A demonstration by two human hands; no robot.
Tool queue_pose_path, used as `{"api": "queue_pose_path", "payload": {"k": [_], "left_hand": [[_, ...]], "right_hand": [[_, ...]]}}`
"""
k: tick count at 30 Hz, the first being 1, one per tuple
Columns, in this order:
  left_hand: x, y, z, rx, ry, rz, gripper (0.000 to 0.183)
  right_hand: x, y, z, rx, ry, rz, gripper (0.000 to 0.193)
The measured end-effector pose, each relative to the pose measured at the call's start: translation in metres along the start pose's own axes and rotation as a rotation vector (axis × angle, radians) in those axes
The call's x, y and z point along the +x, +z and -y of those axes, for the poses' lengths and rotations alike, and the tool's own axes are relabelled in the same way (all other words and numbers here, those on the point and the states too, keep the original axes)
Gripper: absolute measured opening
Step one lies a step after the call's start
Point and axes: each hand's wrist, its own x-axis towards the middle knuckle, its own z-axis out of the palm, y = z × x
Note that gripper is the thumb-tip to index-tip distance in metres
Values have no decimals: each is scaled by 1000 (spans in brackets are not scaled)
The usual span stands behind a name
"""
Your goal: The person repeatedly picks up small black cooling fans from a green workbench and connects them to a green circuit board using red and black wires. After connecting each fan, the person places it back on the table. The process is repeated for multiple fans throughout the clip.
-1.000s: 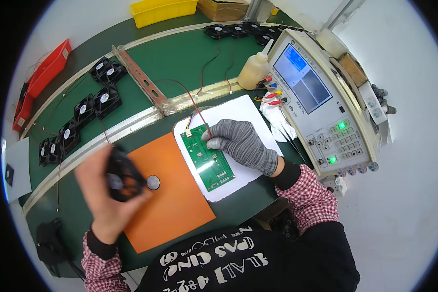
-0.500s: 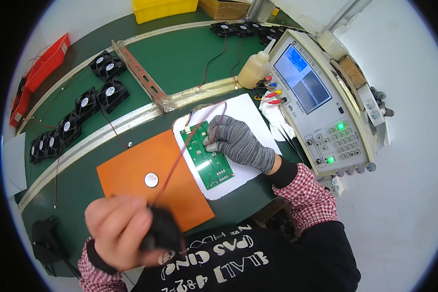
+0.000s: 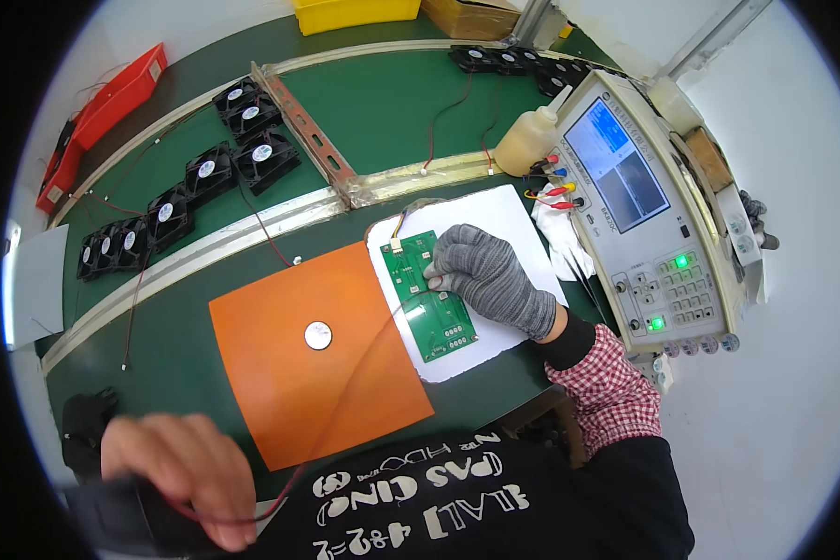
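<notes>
My bare left hand is low at the left, blurred, closed on a black square cooling fan that is partly past the picture's dark rim. From the fan a thin red and dark cable runs slackly across an orange mat to my right hand. My gloved right hand, in grey knit with bare fingertips, pinches the cable's end above a green circuit board; the plug is hidden by the fingers. The board lies on a white pad, with a small white connector at its upper left corner.
On the orange mat lies a round silvery disc. Several fans with loose cables stand along the back left. A test instrument with a lit screen, a squeeze bottle and tweezers are at the right.
My left hand has moved down and left with the fan, drawing the cable longer across the mat. My right hand stays over the board, and the whole view has shifted slightly.
</notes>
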Motion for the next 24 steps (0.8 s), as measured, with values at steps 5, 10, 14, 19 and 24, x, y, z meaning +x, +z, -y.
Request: {"api": "queue_pose_path", "payload": {"k": [5,10,14,19,24], "left_hand": [[46,-22,37,983,308,-19,99],[148,-82,97,1695,551,-63,72],[152,-174,129,1995,-58,-322,58],[128,-144,112,1706,-37,22,43],[63,-9,87,1303,324,437,21]], "right_hand": [[3,1,9,-91,-24,-24,14],[-4,-2,10,61,46,-223,14],[2,-3,11,146,30,-273,15],[-2,-4,15,-67,-108,-400,31],[3,10,58,49,-230,90,65]]}}
